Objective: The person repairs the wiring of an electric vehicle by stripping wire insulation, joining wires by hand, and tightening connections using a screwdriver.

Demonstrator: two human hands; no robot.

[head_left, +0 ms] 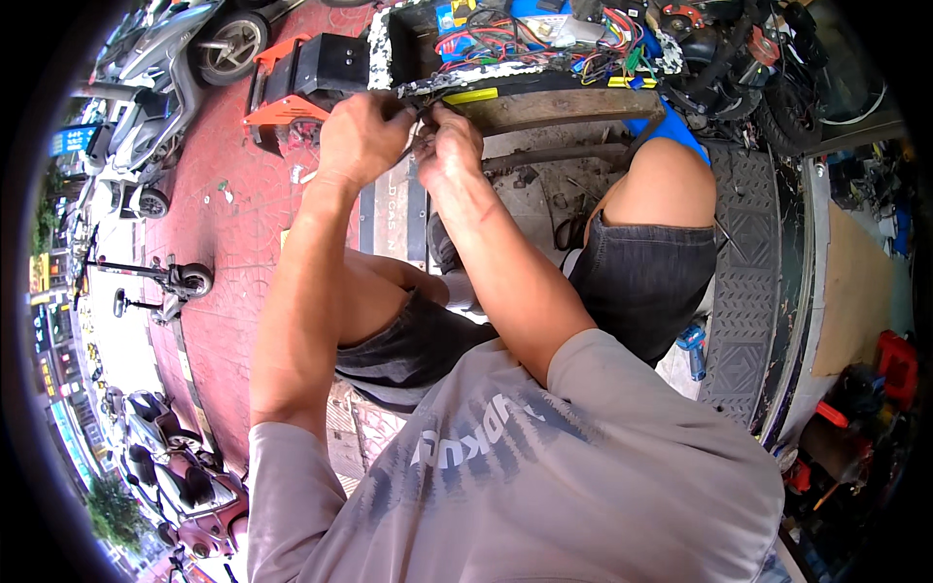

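My left hand (369, 136) and my right hand (449, 146) are close together, fingers closed on thin dark wires (424, 109) at the near left corner of an open deck housing (379, 44) with a white-speckled rim. My left hand is back up; my right is slightly lower, fingertips partly hidden. Inside the housing lie red, black and green cables (486, 49) over a blue battery pack (452, 19). Yellow strips (471, 96) run along its near side, above a worn wooden plank (554, 112). An orange-and-black bracket piece (282, 92) is left of the housing.
Parked scooters (170, 68) line the red pavement (224, 340) on my left. A wheel and parts (787, 107) lie upper right. A textured rubber mat (743, 291) runs down the right beside a blue power tool (694, 355) and red cases (894, 369). My bare knee is near the plank.
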